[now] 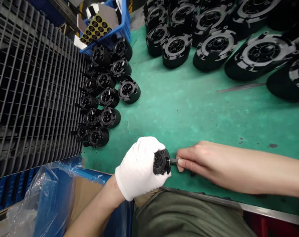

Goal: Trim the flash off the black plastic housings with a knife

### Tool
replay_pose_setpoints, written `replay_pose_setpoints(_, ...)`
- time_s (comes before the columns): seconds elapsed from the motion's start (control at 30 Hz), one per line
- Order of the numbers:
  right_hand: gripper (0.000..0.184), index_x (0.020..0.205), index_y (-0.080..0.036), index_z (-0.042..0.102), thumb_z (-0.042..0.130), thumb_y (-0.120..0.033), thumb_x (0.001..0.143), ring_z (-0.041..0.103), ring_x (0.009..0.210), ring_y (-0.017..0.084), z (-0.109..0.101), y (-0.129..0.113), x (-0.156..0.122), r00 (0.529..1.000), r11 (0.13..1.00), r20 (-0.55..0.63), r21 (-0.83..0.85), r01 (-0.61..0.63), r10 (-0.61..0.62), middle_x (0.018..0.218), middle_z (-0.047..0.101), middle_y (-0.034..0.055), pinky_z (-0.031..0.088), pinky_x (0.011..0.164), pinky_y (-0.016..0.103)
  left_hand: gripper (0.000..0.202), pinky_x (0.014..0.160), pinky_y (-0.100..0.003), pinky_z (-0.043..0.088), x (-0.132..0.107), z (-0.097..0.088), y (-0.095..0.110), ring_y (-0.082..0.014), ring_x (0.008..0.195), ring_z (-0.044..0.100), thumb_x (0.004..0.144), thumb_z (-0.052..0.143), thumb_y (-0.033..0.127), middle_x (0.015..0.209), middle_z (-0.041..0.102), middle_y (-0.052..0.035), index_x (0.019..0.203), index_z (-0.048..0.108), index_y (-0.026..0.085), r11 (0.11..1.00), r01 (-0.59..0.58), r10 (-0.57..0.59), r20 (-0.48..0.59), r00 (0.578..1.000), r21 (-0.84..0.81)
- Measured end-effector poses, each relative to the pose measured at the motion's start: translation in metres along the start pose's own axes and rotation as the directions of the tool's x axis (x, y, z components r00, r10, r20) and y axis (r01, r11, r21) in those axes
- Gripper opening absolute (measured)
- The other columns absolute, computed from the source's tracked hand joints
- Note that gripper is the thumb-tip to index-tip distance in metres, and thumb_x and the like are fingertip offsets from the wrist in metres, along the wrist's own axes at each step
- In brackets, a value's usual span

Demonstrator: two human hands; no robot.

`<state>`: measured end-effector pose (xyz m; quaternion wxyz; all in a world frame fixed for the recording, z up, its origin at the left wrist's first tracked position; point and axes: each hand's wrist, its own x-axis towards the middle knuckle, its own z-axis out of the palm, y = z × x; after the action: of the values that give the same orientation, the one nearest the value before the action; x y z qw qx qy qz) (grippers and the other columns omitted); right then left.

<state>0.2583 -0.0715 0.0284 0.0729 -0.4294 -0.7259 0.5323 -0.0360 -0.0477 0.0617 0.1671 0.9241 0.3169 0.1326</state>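
Note:
My left hand [143,164], in a white glove, is wrapped round a round black plastic housing [161,162] with its ribbed end face turned up. My bare right hand [192,159] pinches a thin grey metal blade [173,160] between thumb and fingers. The blade's tip meets the right edge of the housing. The rest of the blade is hidden in the hand, so its full shape cannot be told. Both hands are over the near edge of the green mat [164,115].
Several similar black housings [129,89] stand in rows at left, beside a grey wire rack [36,85]. Larger-looking ones [216,46] line the back right, near a thin grey strip [240,87]. A blue crate [126,23] holds a sticker sheet [96,28]. Clear plastic film [53,187] hangs lower left.

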Motion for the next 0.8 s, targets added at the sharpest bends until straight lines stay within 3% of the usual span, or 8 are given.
replay_pose_setpoints(0.1,0.055,0.104,-0.031,0.082,0.052,-0.073,0.123,0.072,0.076,0.022,-0.028,-0.008,0.004,0.964,0.962,0.262,0.245,-0.120,0.054,0.090,0.080,0.0025,0.054,0.069,0.033,0.055,0.106,-0.054,0.080,-0.005,0.001,-0.002,-0.0398,0.124,0.089,0.101,0.096,0.030,0.130,0.085,-0.0171,0.148,0.069,0.019,1.000,0.017,-0.016,0.028,0.999,-0.025)
replay_pose_setpoints(0.17,0.055,0.108,-0.030,0.082,0.056,-0.077,0.120,0.067,0.074,0.022,-0.037,-0.013,0.003,0.953,0.936,0.289,0.301,-0.184,0.094,0.089,0.077,0.0016,0.053,0.068,0.033,0.059,0.106,-0.054,0.080,-0.007,0.001,-0.004,-0.0397,0.123,0.089,0.100,0.097,0.030,0.131,0.084,-0.0169,0.150,0.068,0.020,0.999,0.033,-0.032,0.033,0.999,-0.040)
replay_pose_setpoints(0.23,0.055,0.113,-0.030,0.082,0.049,-0.074,0.124,0.068,0.074,0.022,-0.034,-0.015,-0.001,0.978,0.956,0.177,0.253,-0.152,0.109,0.089,0.078,0.0018,0.050,0.068,0.034,0.062,0.106,-0.054,0.079,-0.008,0.001,-0.004,-0.0401,0.124,0.089,0.099,0.099,0.029,0.133,0.084,-0.0173,0.151,0.067,0.020,0.997,0.050,-0.047,0.043,0.998,-0.057)
replay_pose_setpoints(0.3,0.046,0.109,-0.029,0.077,0.046,-0.058,0.128,0.067,0.072,0.021,-0.019,-0.011,-0.009,0.997,0.995,-0.027,0.064,-0.073,0.075,0.090,0.079,0.0027,0.044,0.068,0.036,0.064,0.108,-0.055,0.079,-0.007,0.000,-0.004,-0.0409,0.127,0.089,0.097,0.100,0.028,0.134,0.084,-0.0181,0.151,0.067,0.019,0.996,0.054,-0.051,0.049,0.997,-0.064)
replay_pose_setpoints(0.43,0.022,0.103,-0.029,0.068,0.058,-0.011,0.111,0.064,0.070,0.020,0.032,0.005,-0.024,0.925,0.913,-0.296,-0.392,0.111,-0.239,0.090,0.076,0.0009,0.041,0.068,0.040,0.060,0.109,-0.055,0.079,-0.004,-0.002,-0.001,-0.0397,0.123,0.090,0.096,0.099,0.025,0.128,0.085,-0.0146,0.146,0.067,0.022,0.998,0.047,-0.046,0.032,0.998,-0.051)
replay_pose_setpoints(0.53,0.028,0.111,-0.028,0.070,0.062,-0.003,0.103,0.068,0.076,0.024,0.058,0.006,-0.028,0.817,0.776,-0.363,-0.611,0.155,-0.449,0.091,0.075,0.0012,0.048,0.074,0.041,0.060,0.109,-0.054,0.079,-0.002,-0.002,0.000,-0.0388,0.122,0.090,0.093,0.099,0.023,0.127,0.086,-0.0129,0.145,0.068,0.024,0.997,0.047,-0.046,0.031,0.998,-0.057)
replay_pose_setpoints(0.6,0.028,0.116,-0.026,0.071,0.063,-0.003,0.103,0.068,0.078,0.026,0.062,0.002,-0.028,0.779,0.721,-0.385,-0.683,0.120,-0.494,0.093,0.075,0.0029,0.049,0.075,0.043,0.059,0.108,-0.055,0.079,-0.001,-0.001,0.000,-0.0390,0.120,0.091,0.093,0.099,0.023,0.126,0.086,-0.0136,0.143,0.069,0.023,0.998,0.035,-0.034,0.026,0.999,-0.050)
replay_pose_setpoints(0.8,0.028,0.106,-0.028,0.068,0.064,-0.001,0.097,0.062,0.071,0.023,0.046,0.000,-0.018,0.813,0.687,-0.332,-0.718,0.110,-0.477,0.088,0.071,0.0020,0.045,0.069,0.043,0.061,0.104,-0.055,0.081,-0.003,-0.002,-0.001,-0.0393,0.118,0.092,0.095,0.098,0.026,0.124,0.086,-0.0142,0.148,0.067,0.022,1.000,0.012,-0.012,-0.006,1.000,-0.010)
